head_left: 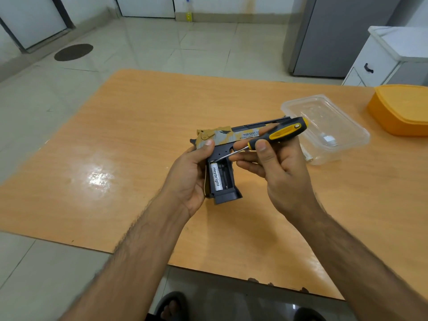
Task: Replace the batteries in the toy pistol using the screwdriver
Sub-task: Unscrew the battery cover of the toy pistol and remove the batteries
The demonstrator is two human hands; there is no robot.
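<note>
A black and tan toy pistol (240,134) is held above the wooden table (115,140), muzzle to the right. My left hand (188,174) grips the back of its handle, thumb on the rear of the slide. The handle's battery bay is uncovered, and a white battery (216,176) labelled Heybright lies in it. My right hand (275,167) pinches a black and yellow screwdriver (281,133). Its metal tip touches the top end of the battery.
A clear plastic container (333,140) stands on the table right of the pistol, with a small white item inside and another white piece at its near edge. An orange lidded box (400,110) sits at the right edge. My feet show below the table's near edge.
</note>
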